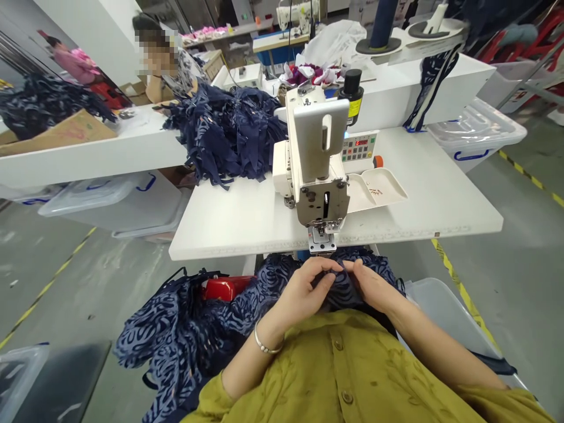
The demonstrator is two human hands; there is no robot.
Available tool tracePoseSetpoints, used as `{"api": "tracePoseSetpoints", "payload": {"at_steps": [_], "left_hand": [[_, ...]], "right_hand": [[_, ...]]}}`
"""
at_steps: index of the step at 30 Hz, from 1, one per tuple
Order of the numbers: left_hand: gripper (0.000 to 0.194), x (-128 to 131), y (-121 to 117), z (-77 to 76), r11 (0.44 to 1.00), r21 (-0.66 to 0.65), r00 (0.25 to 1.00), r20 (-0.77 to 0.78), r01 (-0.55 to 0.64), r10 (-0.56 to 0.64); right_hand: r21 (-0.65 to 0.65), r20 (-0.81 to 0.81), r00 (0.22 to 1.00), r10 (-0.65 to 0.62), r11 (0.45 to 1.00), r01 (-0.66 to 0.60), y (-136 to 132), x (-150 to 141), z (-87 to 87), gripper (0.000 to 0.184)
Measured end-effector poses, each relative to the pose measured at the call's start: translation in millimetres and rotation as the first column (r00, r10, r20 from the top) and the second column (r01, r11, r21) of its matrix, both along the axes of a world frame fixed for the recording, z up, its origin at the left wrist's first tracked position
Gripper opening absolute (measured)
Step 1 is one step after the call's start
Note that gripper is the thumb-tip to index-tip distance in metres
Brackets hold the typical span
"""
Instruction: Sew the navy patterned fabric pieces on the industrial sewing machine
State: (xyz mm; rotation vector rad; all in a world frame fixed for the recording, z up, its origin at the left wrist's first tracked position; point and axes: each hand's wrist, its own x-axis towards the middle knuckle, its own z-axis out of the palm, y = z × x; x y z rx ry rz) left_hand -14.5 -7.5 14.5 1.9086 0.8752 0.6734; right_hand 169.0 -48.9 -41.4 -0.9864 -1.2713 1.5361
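Note:
My left hand (pixel 306 294), a bracelet at its wrist, pinches the edge of a dark blue patterned fabric piece (pixel 344 289) in front of my body. Across from it my right hand (pixel 372 286) grips the same fabric, its thumb up and fingertips close to the left ones. Just beyond both hands is the needle plate (pixel 322 242) of a sewing machine (pixel 315 158), with no fabric visible under its foot. More of the patterned fabric (pixel 176 329) lies heaped over my lap and to the left.
A heap of navy fabric strips (pixel 233 129) sits on the white table (pixel 233 220) left of the machine. Right of it are a control panel (pixel 359 145) and a tray (pixel 388 187) with small bits. A plastic bin (pixel 440 299) stands lower right. Behind, a person (pixel 165 64) sits at another table.

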Motion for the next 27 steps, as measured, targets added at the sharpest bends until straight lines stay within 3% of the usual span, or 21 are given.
{"api": "tracePoseSetpoints", "payload": {"at_steps": [3, 6, 10, 15, 17, 21, 27], "left_hand": [[0.02, 2.0, 0.0, 7.5, 0.996, 0.092, 1.0, 0.001, 0.015, -0.015], [0.022, 6.5, -1.0, 12.7, 0.98, 0.192, 0.999, -0.02, 0.051, -0.049], [0.017, 12.9, -2.5, 16.2, 0.928, 0.369, 0.999, -0.037, 0.043, -0.031], [0.018, 13.3, -2.9, 14.6, 0.851, 0.524, 0.988, -0.121, -0.023, 0.101], [0.023, 11.5, -2.1, 10.3, 0.852, 0.523, 0.966, -0.205, -0.031, 0.161], [0.03, 5.1, 4.0, -4.7, 0.833, 0.553, 0.891, -0.377, -0.002, 0.253], [0.058, -5.0, 12.8, -22.9, 0.765, 0.615, 0.86, -0.48, 0.19, 0.172]], "right_hand": [[-0.158, -0.108, 0.98, -0.169, 0.976, 0.151, -1.4, -10.0, 4.6, 0.047], [-0.197, -0.141, 0.941, -0.308, 0.94, 0.278, 1.6, -16.8, 12.6, 0.039], [-0.168, -0.131, 0.896, -0.425, 0.9, 0.403, 9.5, -21.0, 23.8, 0.031], [-0.033, -0.093, 0.802, -0.59, 0.807, 0.59, 25.8, -22.2, 33.6, 0.029], [-0.02, -0.097, 0.8, -0.592, 0.805, 0.593, 36.6, -20.3, 34.0, 0.032], [0.031, -0.006, 0.855, -0.519, 0.854, 0.519, 59.8, -12.6, 23.4, 0.031], [0.137, 0.075, 0.886, -0.458, 0.885, 0.446, 78.2, -5.9, 5.2, 0.029]]}}
